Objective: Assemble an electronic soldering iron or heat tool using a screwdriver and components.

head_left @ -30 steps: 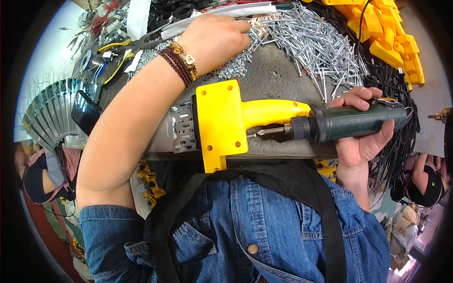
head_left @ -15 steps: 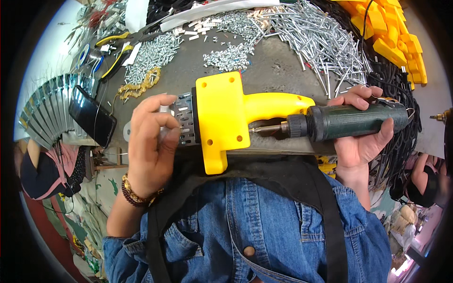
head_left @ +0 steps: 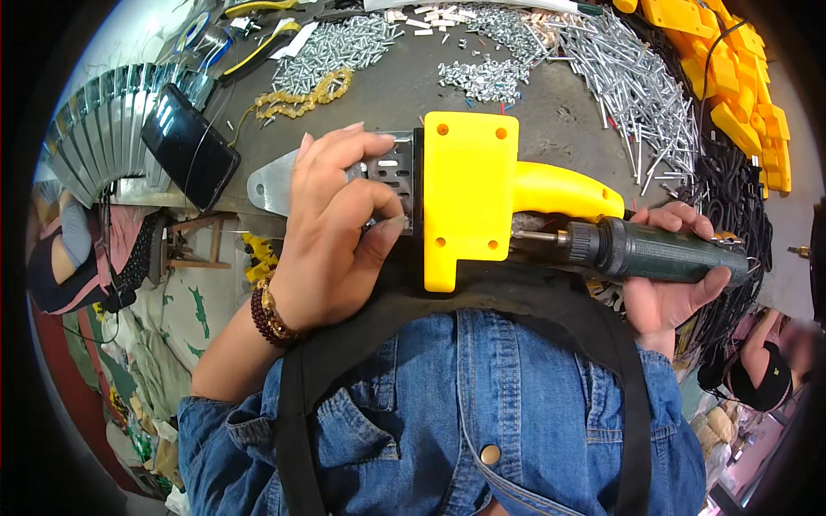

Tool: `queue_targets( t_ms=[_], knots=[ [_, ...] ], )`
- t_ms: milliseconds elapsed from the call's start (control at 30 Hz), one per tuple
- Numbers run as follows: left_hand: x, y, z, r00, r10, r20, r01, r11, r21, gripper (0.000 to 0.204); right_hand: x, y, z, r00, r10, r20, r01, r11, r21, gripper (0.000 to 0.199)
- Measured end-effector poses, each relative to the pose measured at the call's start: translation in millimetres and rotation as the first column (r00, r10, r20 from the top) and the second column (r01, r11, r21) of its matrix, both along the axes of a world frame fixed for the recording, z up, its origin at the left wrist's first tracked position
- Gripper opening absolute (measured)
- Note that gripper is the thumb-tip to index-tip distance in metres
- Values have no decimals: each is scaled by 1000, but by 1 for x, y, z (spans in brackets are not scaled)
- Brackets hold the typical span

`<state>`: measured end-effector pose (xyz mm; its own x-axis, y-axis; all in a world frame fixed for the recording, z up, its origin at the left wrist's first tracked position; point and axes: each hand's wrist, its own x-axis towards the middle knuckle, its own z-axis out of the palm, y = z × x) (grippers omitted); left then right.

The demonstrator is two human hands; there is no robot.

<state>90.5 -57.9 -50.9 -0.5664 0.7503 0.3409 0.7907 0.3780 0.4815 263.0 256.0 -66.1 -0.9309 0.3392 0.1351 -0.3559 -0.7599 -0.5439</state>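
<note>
A yellow plastic tool housing point(head_left: 469, 185) with a curved handle point(head_left: 568, 191) lies near the bench's front edge, close to my body. Screw holes show near its corners. From its left side extends a slotted metal guard, beyond which a grey metal plate point(head_left: 274, 183) with a rounded, holed end sticks out. My left hand point(head_left: 340, 219) has its fingers curled over this metal part, hiding much of it. In my right hand point(head_left: 658, 297), between thumb and fingers, rests a dark green electric screwdriver point(head_left: 675, 252). Its bit points left, its tip beside the housing's right edge below the handle.
Piles of short screws point(head_left: 335, 53) and long screws point(head_left: 632, 95) cover the bench's far side. A black phone point(head_left: 188, 146) lies left, beside fanned metal plates point(head_left: 103, 125). Yellow housings point(head_left: 731, 64) and black cables point(head_left: 731, 181) fill the right. Other people sit at both sides.
The whole view has shifted, so bench and tool appear farther right and higher. My left fingers now curl further over the metal part. The screwdriver stays in my right hand beside the housing.
</note>
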Motion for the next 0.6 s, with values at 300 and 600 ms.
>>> queue_targets(
  t_ms=[300,600],
  knots=[
    [1,-2,-4,999,-2,-43,2,1000,1,22,-1,-7,-3,1000,-4,-10,3,994,-106,58],
    [-1,-4,-8,1000,12,-18,-11,999,49,18,-2,-6,-6,999,-8,-33,5,997,-78,56]
  ],
)
